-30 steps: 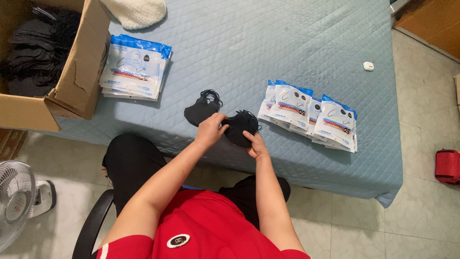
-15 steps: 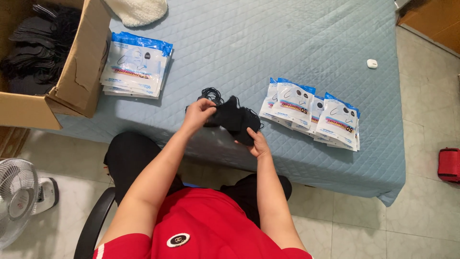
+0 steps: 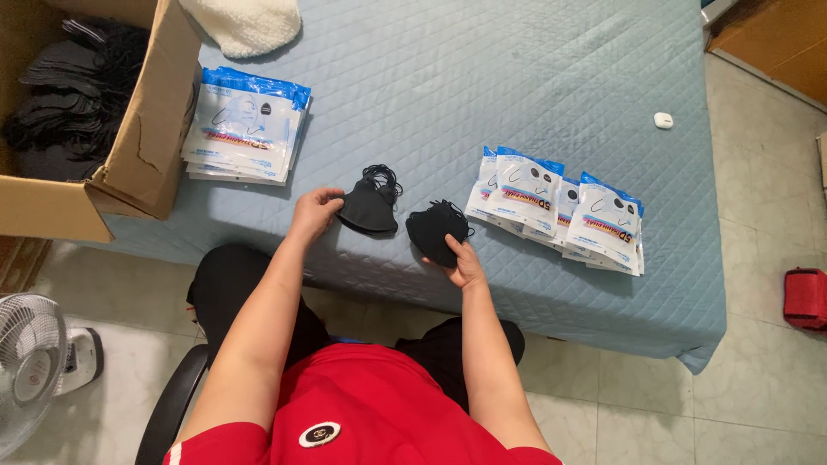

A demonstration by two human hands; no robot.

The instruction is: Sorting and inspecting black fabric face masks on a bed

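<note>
Two small stacks of black face masks lie near the front edge of a bed covered in a blue quilted sheet [image 3: 517, 77]. My left hand [image 3: 315, 209] holds the left black mask stack [image 3: 369, 205] by its left edge. My right hand [image 3: 465, 263] grips the right black mask stack [image 3: 437, 229] from below. The two stacks are a little apart. Right of my right hand lies a fanned row of blue-and-white mask packets [image 3: 560, 207].
A pile of flat blue-and-white packets [image 3: 245, 125] sits at the left of the bed beside an open cardboard box [image 3: 138, 164] full of black masks. A white fleece item [image 3: 245, 21] lies at the top, a small white case [image 3: 662, 120] at the right. A fan [image 3: 34, 370] stands on the floor.
One second ago my hands were close together over the masks. They lifted a bunch, then drew apart, so the masks now form two separate stacks, one in each hand.
</note>
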